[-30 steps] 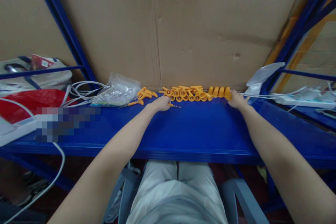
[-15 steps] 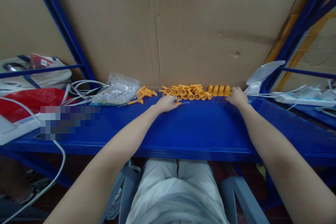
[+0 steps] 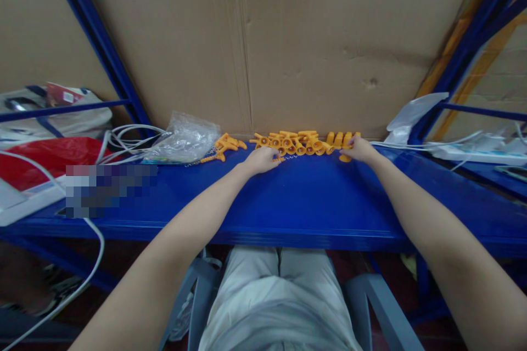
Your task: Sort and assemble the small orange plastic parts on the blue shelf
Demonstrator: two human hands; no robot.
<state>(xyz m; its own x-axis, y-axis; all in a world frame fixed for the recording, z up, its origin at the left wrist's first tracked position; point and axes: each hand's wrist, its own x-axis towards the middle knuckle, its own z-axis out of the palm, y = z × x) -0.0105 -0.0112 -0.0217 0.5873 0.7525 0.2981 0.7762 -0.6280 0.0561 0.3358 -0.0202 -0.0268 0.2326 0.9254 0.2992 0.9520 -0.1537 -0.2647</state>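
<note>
My left hand [image 3: 262,160] rests on the blue table in front of a pile of orange funnel-shaped parts [image 3: 300,148]. Its fingers are closed around a small orange piece [image 3: 278,159], and metal springs [image 3: 291,157] lie just to its right. My right hand [image 3: 359,149] has its fingers closed on an orange part [image 3: 346,157] near the table's back edge. Behind and left of that hand stands a short row of orange caps [image 3: 338,139]. More orange pieces [image 3: 225,145] lie to the left of my left hand, beside a clear plastic bag [image 3: 187,140].
White cables [image 3: 127,137], a red bag [image 3: 53,156] and a white power strip [image 3: 33,203] lie at the left. Another power strip [image 3: 461,153] is at the right. Cardboard [image 3: 308,49] and blue frame posts [image 3: 99,38] stand behind the blue table [image 3: 304,203].
My right hand has moved left along the back of the table and now holds an orange part in front of the caps. My left hand is nearly where it was.
</note>
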